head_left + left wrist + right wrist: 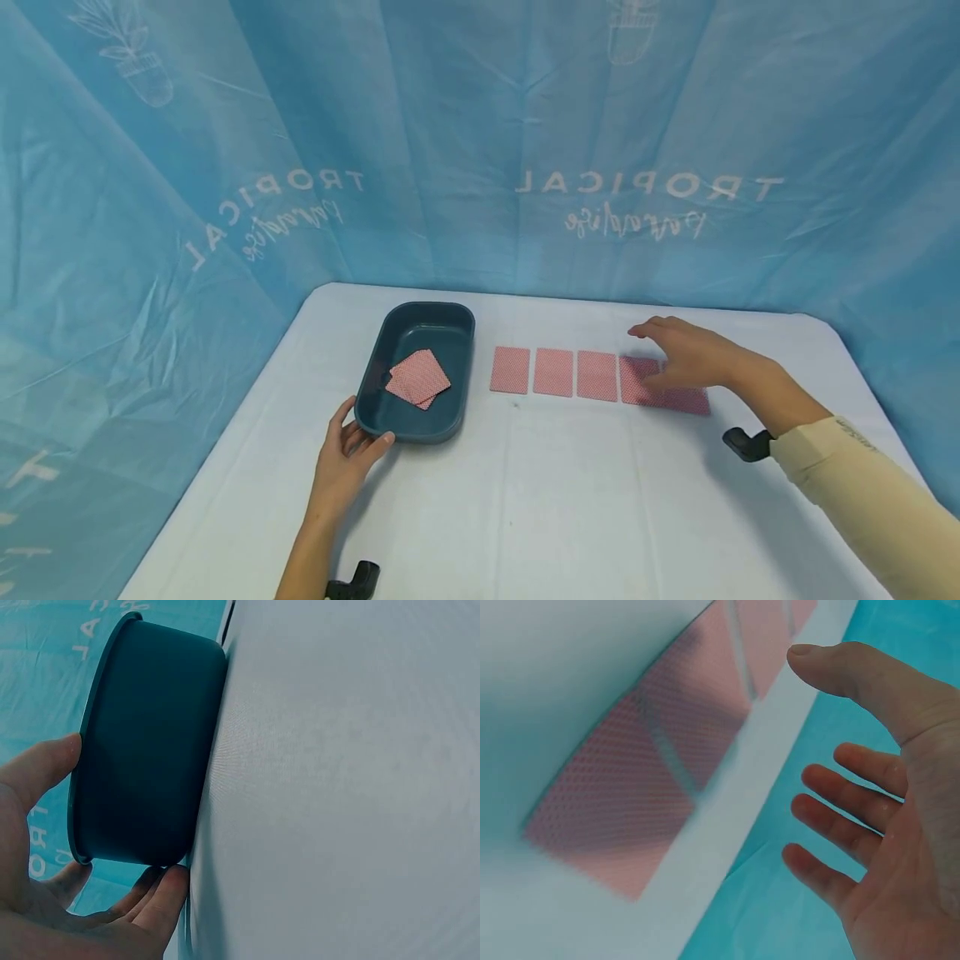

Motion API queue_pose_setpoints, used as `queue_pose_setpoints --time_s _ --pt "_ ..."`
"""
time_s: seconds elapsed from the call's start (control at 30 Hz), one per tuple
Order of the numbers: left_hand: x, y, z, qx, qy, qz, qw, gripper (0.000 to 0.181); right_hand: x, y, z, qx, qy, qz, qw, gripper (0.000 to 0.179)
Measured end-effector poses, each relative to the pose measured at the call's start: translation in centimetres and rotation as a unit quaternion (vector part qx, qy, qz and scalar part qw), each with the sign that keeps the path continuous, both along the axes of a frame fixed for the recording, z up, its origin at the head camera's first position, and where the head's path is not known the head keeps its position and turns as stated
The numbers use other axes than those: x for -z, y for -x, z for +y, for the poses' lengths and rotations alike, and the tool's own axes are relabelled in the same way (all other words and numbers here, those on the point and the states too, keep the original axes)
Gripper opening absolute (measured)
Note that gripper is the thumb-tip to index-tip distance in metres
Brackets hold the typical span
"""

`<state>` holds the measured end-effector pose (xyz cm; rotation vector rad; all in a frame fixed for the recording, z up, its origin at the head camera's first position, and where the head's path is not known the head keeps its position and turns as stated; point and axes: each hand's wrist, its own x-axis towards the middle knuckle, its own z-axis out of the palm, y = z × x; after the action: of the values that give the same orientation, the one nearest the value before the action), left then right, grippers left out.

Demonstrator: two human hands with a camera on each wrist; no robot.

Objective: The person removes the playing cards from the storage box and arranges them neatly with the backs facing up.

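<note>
My left hand (341, 467) grips the near left corner of a dark teal rectangular tray (442, 423), thumb against its rim and fingers around the corner. In the left wrist view the tray's outer wall (146, 742) stands between thumb and fingertips. Inside the tray lie a few overlapping playing cards (417, 379), red-patterned backs up. To the right, several matching cards (553, 372) form a row on the table. Above the row's right end hovers my right hand (693, 354), fingers apart and holding nothing. It partly covers the last cards in the head view.
A white cloth covers the table (562, 492). Blue curtains (480, 125) with white lettering hang behind and at both sides. A black strap piece (746, 444) sits at the right wrist, another (356, 581) at the left wrist.
</note>
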<state>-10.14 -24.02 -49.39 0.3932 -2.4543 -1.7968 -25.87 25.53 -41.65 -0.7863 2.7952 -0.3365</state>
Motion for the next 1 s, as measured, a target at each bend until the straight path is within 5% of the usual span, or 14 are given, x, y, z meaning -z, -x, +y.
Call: queue_pose_setpoints --time_s 0.57,1.0 --pt "0.0 0.0 -0.1 0.004 -0.013 0.004 0.9999 0.09 -2.6 1.3 -9.4 -0.097 0.004 0.015 0.9952 0.074" --pt "0.2 0.0 0.0 0.002 -0.009 0.009 0.9999 0.09 -2.7 2.1 -16.4 -0.144 -0.001 0.016 0.9894 0.077"
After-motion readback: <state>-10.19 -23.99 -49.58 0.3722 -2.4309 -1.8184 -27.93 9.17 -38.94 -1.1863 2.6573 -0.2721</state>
